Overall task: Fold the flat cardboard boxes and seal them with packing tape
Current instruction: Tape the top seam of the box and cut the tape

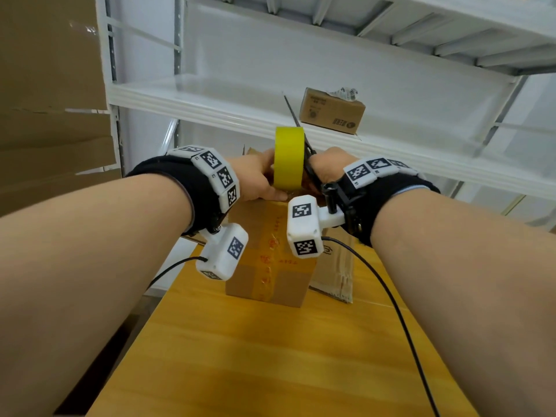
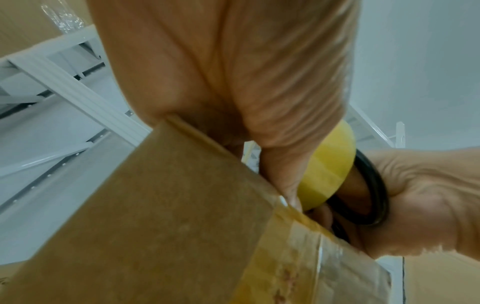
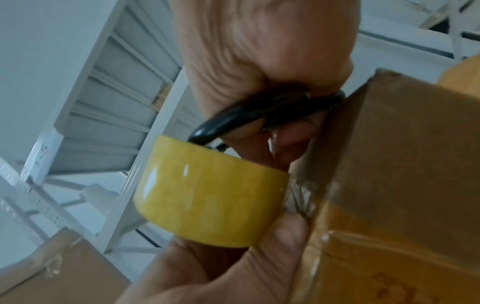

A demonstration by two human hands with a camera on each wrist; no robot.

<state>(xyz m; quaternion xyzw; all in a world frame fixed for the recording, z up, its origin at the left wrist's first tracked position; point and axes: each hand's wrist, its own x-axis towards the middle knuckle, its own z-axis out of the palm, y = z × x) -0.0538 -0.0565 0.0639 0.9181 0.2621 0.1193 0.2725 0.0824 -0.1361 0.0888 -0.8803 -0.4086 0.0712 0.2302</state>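
A brown cardboard box [image 1: 264, 266] stands on the yellow wooden table [image 1: 270, 356], with clear tape running down its top seam. A yellow tape roll [image 1: 288, 158] stands on edge at the box's far top edge. My left hand [image 1: 255, 179] holds the roll from the left, its thumb down on the tape at the box's edge [image 2: 288, 185]. My right hand [image 1: 328, 167] grips black-handled scissors [image 1: 310, 164] just right of the roll, their blade pointing up and away. The wrist views show the roll [image 3: 207, 193] and the scissors' handle loop [image 3: 259, 115] close together.
A flattened cardboard piece [image 1: 337, 266] lies right of the box. White metal shelving [image 1: 210, 97] rises behind the table and bears a small brown carton [image 1: 331, 112]. Large cardboard sheets [image 1: 45, 100] stand at the left. Black cables trail from both wrist cameras over the table.
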